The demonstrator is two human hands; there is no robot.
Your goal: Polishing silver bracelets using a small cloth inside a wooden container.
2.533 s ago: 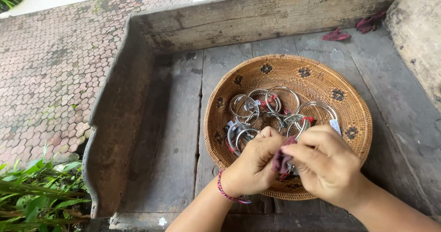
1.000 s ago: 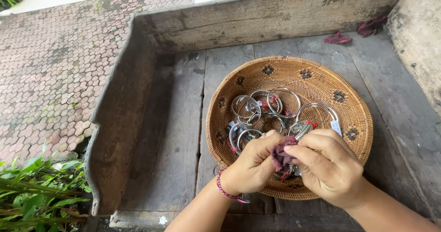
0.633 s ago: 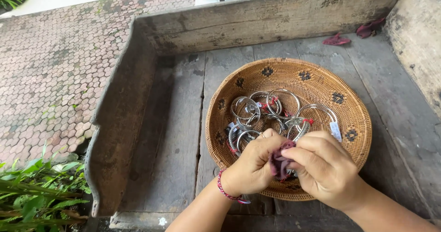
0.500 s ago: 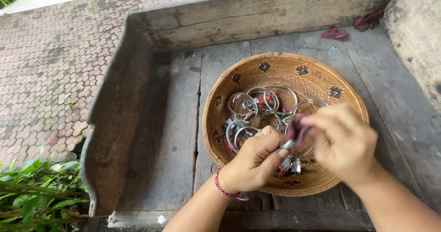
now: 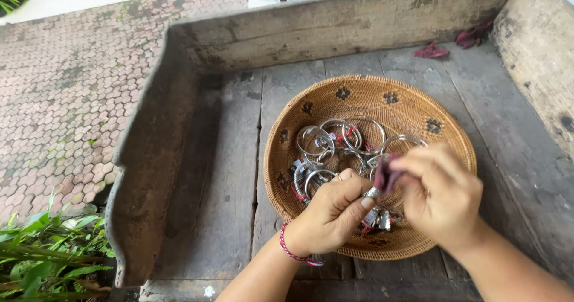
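Low over the woven basket (image 5: 418, 107) of silver bangles (image 5: 335, 140), my left hand (image 5: 332, 215) pinches one bangle steady while my right hand (image 5: 445, 197), at three o'clock, closes on dark cloth (image 5: 385, 173) to rub it.

basket (image 5: 335, 107): tan weave, dark motifs | bangles (image 5: 335, 137): silver | cloth (image 5: 385, 173): maroon | wristband (image 5: 290, 251): red

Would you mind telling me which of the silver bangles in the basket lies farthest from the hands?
The large silver bangle at the far edge of the pile, toward the back of the woven basket; the others lie nearer the hands.
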